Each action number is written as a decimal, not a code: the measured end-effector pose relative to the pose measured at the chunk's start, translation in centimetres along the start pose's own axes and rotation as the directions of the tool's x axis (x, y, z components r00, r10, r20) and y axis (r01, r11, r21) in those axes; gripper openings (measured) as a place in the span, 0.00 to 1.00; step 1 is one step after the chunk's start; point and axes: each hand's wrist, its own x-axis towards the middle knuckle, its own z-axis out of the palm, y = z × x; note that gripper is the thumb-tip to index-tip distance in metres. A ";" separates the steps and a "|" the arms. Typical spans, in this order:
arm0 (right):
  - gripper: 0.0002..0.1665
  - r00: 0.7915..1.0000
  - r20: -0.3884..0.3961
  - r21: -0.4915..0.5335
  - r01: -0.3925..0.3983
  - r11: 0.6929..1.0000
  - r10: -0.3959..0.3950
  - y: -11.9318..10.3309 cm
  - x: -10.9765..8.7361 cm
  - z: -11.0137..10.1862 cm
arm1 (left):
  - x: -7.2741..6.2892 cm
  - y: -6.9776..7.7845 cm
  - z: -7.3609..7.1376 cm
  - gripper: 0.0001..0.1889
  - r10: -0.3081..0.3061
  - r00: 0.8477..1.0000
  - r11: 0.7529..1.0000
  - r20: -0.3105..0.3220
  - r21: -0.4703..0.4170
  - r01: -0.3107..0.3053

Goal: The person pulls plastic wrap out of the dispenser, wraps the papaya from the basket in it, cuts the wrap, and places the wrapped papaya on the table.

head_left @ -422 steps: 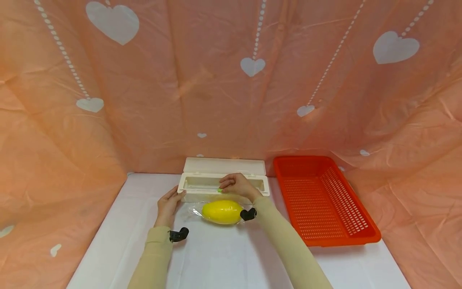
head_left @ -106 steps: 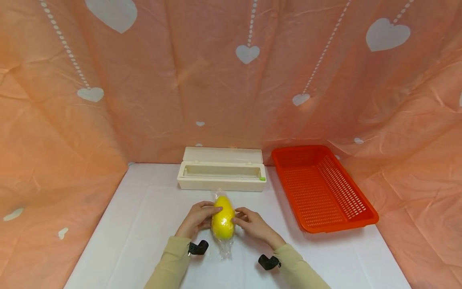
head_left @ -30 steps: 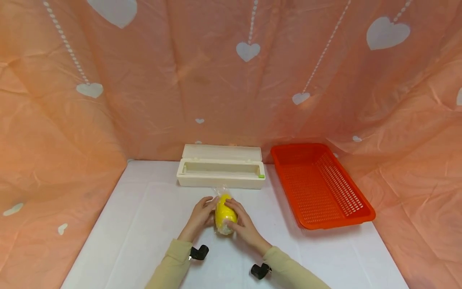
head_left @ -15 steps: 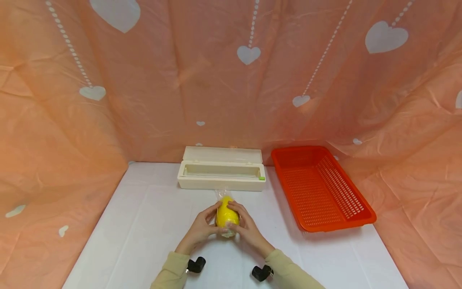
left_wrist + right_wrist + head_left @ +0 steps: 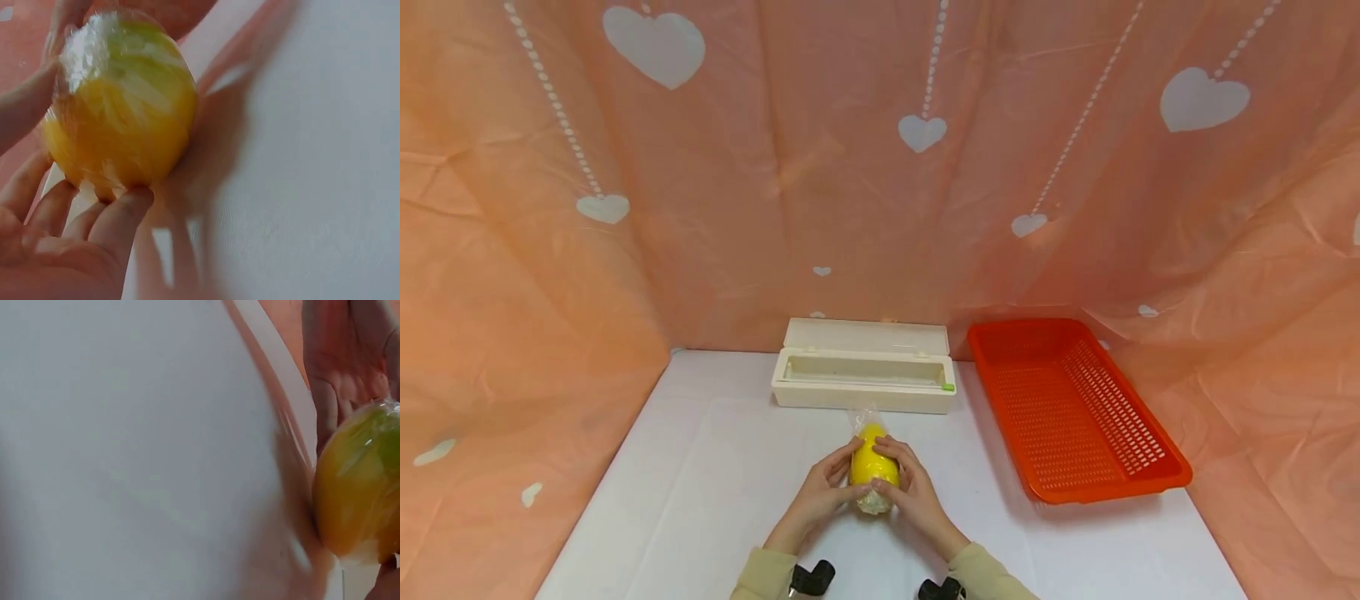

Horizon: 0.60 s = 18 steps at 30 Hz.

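Observation:
A yellow mango (image 5: 874, 463) wrapped in cling film stands out from the white table between both hands. Its end shows green in the left wrist view, where the mango (image 5: 125, 125) has bunched, whitish film (image 5: 87, 53) against that end. My left hand (image 5: 817, 493) holds it from the left, fingers round the side and thumb at the near end. From the right, my right hand (image 5: 920, 493) grips it likewise, both thumbs meeting near the folded film. A loose film tail (image 5: 867, 417) sticks out at the far end. In the right wrist view the mango (image 5: 356, 487) is partly cut off.
Behind the hands stands a cream cling film dispenser box (image 5: 863, 398), its lid (image 5: 867, 336) raised and a green slider (image 5: 948, 387) at its right end. A red perforated basket (image 5: 1078, 417) stands at the right. A peach curtain (image 5: 865, 208) hangs behind the table.
Earlier, the right hand was at the dispenser's slider while the mango lay sideways. Since then both hands have taken it, and its near film tail has been folded in. Recently, the left thumb joined the fold.

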 end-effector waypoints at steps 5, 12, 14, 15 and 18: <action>0.22 0.999 -0.036 -0.044 -0.018 0.999 0.016 -0.3 0.2 0.2 | -0.1 0.2 0.0 0.37 -0.017 1.000 1.000 0.004 -0.023 0.017; 0.21 0.995 -0.060 -0.054 -0.084 0.995 0.081 -0.6 0.3 0.3 | -0.2 0.6 0.1 0.36 -0.019 1.000 0.999 0.013 -0.039 0.020; 0.20 0.993 -0.069 -0.054 -0.102 0.993 0.098 -0.7 0.1 0.4 | -0.3 0.5 0.2 0.36 -0.012 1.000 0.999 0.012 -0.045 0.013; 0.20 0.992 -0.075 -0.051 -0.108 0.993 0.104 -0.7 0.1 0.4 | -0.3 0.5 0.2 0.36 -0.010 1.000 0.999 0.011 -0.047 0.010; 0.20 0.990 -0.090 -0.058 -0.112 0.992 0.107 -0.9 -0.1 0.4 | -0.2 0.4 0.4 0.36 0.000 1.000 0.999 0.011 -0.037 0.000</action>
